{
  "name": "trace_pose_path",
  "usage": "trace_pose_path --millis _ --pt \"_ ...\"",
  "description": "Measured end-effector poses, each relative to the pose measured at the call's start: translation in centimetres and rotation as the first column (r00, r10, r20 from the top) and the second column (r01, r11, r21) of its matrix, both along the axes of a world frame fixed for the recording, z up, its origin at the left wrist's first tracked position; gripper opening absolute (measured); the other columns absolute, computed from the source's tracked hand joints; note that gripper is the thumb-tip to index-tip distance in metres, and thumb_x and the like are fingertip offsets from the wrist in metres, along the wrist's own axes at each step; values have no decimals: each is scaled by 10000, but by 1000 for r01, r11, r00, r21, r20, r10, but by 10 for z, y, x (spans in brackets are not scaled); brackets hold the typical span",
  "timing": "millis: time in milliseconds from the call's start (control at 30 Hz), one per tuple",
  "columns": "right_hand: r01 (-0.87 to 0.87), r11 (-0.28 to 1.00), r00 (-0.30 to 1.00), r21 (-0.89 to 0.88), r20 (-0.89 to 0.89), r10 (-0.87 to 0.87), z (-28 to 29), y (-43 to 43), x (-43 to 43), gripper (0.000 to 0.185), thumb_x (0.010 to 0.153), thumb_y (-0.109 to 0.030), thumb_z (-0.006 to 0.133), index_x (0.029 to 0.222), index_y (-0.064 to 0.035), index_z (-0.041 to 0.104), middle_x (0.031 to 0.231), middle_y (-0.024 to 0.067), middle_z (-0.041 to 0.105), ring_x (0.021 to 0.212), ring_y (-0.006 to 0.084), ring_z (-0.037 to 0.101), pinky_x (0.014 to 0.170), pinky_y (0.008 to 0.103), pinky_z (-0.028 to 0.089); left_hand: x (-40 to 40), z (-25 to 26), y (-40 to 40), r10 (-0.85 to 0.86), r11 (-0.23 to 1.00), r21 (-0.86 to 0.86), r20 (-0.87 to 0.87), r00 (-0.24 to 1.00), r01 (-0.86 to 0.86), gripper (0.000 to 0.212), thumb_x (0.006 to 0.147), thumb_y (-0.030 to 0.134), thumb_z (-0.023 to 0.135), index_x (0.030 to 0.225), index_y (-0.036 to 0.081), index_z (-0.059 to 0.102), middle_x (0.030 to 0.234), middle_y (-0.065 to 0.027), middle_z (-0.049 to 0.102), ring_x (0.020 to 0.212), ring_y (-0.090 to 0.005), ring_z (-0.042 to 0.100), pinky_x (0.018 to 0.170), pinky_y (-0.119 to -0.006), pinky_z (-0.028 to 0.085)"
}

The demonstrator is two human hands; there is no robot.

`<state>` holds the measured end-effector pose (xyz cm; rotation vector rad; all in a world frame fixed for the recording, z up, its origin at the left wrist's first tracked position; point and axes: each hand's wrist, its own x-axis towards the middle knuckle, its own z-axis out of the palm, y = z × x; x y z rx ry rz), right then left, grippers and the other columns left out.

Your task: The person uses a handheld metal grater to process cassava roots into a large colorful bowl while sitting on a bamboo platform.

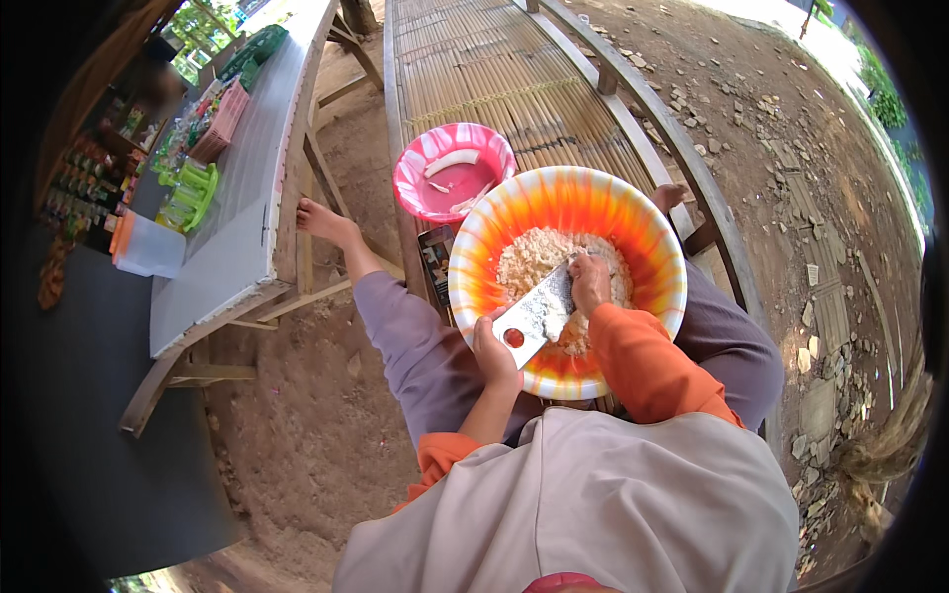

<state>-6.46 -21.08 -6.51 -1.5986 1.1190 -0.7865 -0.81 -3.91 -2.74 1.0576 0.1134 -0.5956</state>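
My left hand (495, 354) grips the near end of a flat metal grater (535, 315), beside its round hole. The grater slants over a large orange, yellow and white plastic basin (474, 252), and pale gratings cling to its face. My right hand (591, 284) is curled against the grater's far end; whatever its fingers may hold is hidden. Under the grater lies a heap of pale grated food (541, 252), which looks like coconut. Just beyond on the left, a pink and white bowl (415, 193) contains several white strips (452, 161), likely coconut flesh.
The basin rests between my legs on a bamboo-slat bench (474, 74) with a wooden rail (689, 178). A smartphone (437, 259) lies beside the basin. At left, a wooden table (222, 296) bears a plastic container (152, 244), a green rack (196, 196) and a pink basket (226, 122).
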Motion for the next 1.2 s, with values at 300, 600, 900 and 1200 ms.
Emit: trace_pose_path --millis 300,600,900,1200 --pt "-142 882 989 -449 -29 145 -3 19 8 103 720 -49 502 637 11 511 650 183 521 660 346 506 626 394 395 4 -5 -2 11 1000 7 -46 999 -11 329 891 223 376 1022 -46 511 1008 -171 571 930 -258 580 808 -350 475" --pt "-198 820 980 -537 -80 184 -5 20 -4 73 707 -25 514 650 18 496 626 185 495 644 344 497 579 396 387 2 -9 -3 18 999 33 -9 1000 -18 332 890 230 377 1028 -43 508 1017 -172 570 931 -254 577 818 -342 468" --pt "-156 814 986 -560 -137 95 -9 6 9 42 698 23 501 663 5 516 658 192 507 665 343 501 596 409 388 -1 12 4 41 997 67 -91 995 -35 330 890 221 368 1026 -46 505 1005 -183 569 926 -267 577 808 -358 478" --pt "-11 977 987 -214 -161 -24 -22 -26 12 160 768 -91 453 650 9 498 716 199 535 679 322 503 587 393 378 4 2 4 7 998 65 -13 1000 -7 330 891 220 363 1026 -41 513 1027 -166 576 954 -257 569 850 -350 452"
